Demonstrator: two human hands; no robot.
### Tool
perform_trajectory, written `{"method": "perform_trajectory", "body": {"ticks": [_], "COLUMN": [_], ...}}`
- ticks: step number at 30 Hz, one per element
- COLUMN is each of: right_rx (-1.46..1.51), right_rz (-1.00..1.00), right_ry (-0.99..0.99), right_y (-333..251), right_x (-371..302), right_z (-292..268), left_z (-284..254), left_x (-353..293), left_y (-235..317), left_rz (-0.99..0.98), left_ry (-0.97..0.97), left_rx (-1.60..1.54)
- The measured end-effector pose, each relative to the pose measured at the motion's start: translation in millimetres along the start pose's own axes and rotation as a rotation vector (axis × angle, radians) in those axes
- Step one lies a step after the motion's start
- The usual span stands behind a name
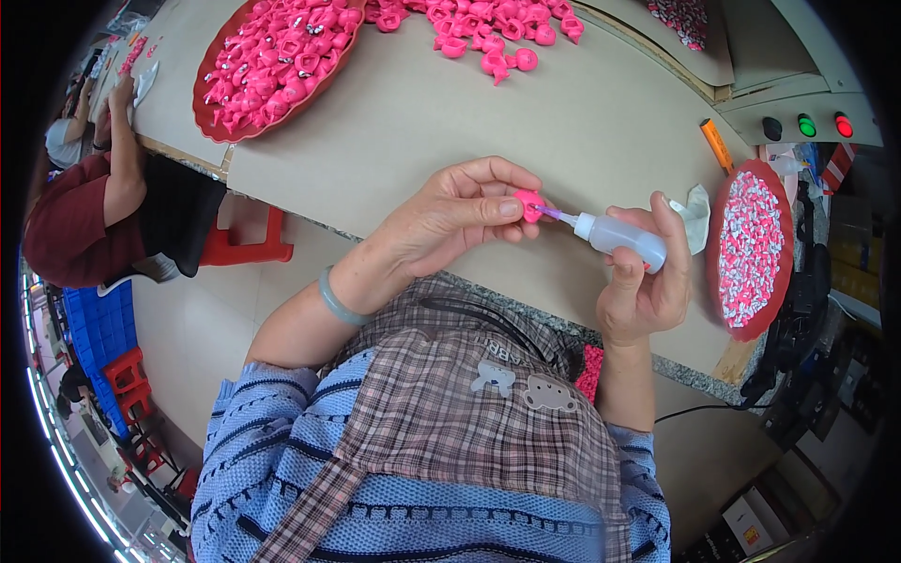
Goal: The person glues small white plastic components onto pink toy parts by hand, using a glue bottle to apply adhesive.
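Observation:
Between the thumb and fingers of my left hand [469, 202] is a small pink plastic piece [532, 205], partly covered by the fingertips. My right hand [649, 281] grips a translucent squeeze bottle [624, 239] with a white collar and a narrow purplish nozzle. The nozzle tip meets the pink piece; whether it goes into an opening there I cannot tell. Both hands are above the near part of the table. To the right of my right hand stands a red oval tray [720, 246] of small pink and silvery-white parts [751, 249].
A red scalloped tray [214, 136] heaped with pink pieces [282, 61] is at the far left. More loose pink pieces [497, 33] lie at the back. An orange marker [716, 145] and white tissue [695, 218] lie near the right tray. Another person [89, 216] sits at left.

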State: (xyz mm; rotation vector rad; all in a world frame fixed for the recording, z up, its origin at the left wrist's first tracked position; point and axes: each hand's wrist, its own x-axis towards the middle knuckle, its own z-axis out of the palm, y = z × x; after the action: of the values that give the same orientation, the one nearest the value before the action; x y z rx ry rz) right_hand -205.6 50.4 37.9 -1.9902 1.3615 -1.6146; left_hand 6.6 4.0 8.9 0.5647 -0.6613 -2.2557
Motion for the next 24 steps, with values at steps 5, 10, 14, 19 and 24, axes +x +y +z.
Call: {"method": "perform_trajectory", "body": {"ticks": [5, 10, 14, 19, 24], "right_rx": [-0.010, -0.035, -0.036, -0.065, -0.070], "right_rz": [-0.020, -0.047, -0.028, -0.052, -0.050], "right_ry": [-0.012, -0.007, -0.013, 0.025, 0.021], "right_y": [0.5, 1.8, 2.6, 4.0, 5.7], "right_x": [-1.2, -2.4, -2.8, -2.2, -1.9], "right_z": [-1.5, -1.6, -4.4, 0.1, -1.5], "left_z": [-0.9, -1.9, 0.2, -3.2, -1.1], "left_x": [1.0, 2.1, 3.6, 1.3, 2.9], "left_y": [-0.3, 0.7, -1.9, -1.2, 0.3], "left_rz": [0.014, 0.003, 0.003, 0.021, 0.009], "left_ry": [-0.032, -0.030, -0.011, -0.033, -0.025], "left_rx": [-0.003, -0.012, -0.070, -0.078, -0.064]}}
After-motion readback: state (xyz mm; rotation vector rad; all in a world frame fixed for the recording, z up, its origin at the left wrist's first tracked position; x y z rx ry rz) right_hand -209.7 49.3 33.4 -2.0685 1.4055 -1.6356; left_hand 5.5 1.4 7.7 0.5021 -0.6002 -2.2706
